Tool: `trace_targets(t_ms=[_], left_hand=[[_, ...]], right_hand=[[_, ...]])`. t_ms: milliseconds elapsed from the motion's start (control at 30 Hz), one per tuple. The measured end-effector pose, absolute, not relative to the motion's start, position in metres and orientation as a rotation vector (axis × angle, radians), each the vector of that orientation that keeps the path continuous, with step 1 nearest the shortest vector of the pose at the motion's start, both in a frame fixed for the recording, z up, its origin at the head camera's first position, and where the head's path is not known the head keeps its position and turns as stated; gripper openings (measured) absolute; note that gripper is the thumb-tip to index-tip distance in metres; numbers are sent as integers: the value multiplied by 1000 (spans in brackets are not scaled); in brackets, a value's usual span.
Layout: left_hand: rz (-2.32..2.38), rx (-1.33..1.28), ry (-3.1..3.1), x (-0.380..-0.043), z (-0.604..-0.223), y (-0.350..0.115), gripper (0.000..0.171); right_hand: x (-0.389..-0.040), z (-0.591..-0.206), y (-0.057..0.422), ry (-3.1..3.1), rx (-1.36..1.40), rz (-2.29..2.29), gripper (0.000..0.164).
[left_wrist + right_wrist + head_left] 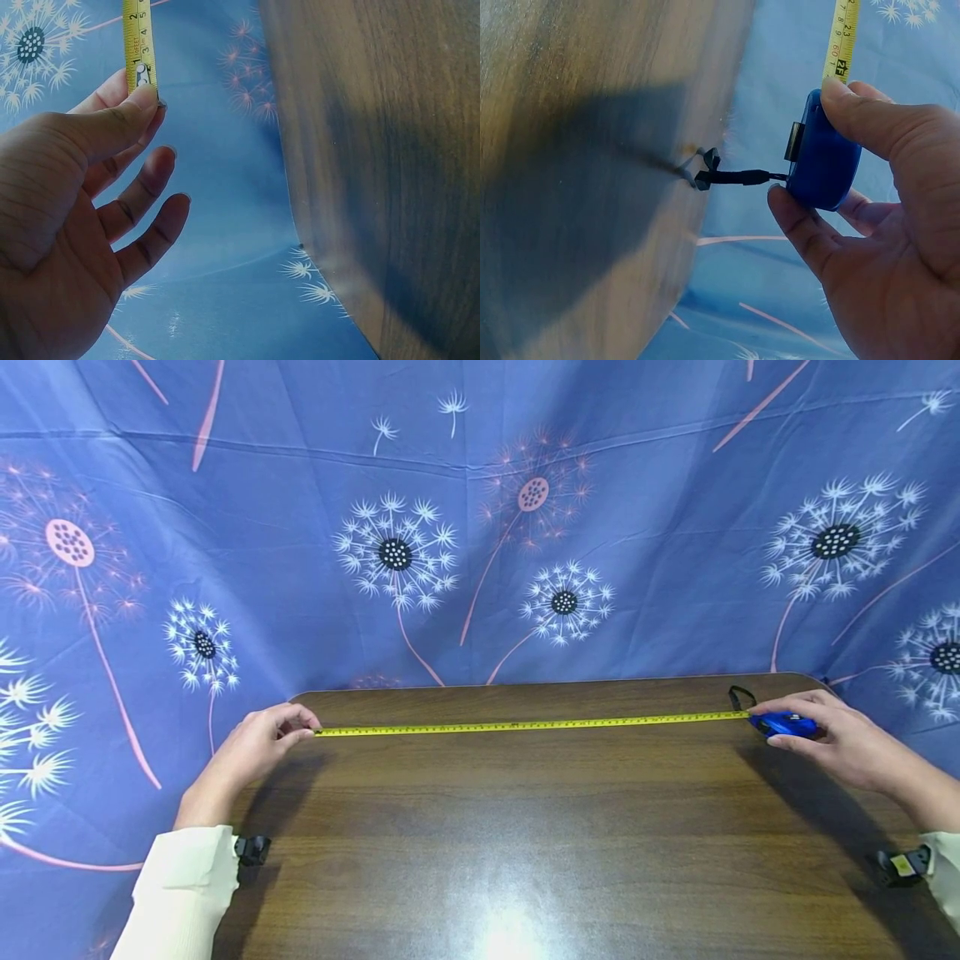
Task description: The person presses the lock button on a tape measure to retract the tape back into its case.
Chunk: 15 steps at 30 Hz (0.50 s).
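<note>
Pinched in left hand (258, 739): end of yellow tape (517, 726). Runs straight over brown table (420, 827) to blue case (783, 724) with black strap (733, 696), gripped in right hand (851, 743). Fitted at each pale cuff (183, 860): small black device (252, 850). Hung behind: blue curtain (300, 527), printed with dandelions (394, 554).

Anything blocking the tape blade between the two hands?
Nothing visible. The yellow blade runs unobstructed from the left hand, pinching its end, to the blue case held in the right hand. The black strap hangs off the case, not across the blade.
</note>
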State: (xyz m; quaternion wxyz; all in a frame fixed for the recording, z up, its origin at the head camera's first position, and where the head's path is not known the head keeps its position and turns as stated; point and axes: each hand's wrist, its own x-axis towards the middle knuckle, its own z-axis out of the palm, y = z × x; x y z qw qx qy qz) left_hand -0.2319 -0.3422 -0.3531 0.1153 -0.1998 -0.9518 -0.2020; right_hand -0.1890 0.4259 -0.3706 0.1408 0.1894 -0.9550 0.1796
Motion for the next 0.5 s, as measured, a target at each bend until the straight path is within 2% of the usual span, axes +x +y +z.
trace_targets(t_ms=[500], left_hand=[[-598,-583,-2806,-231,-352,-343,13]], right_hand=[[-189,-374,424,-2668,588,396,37]])
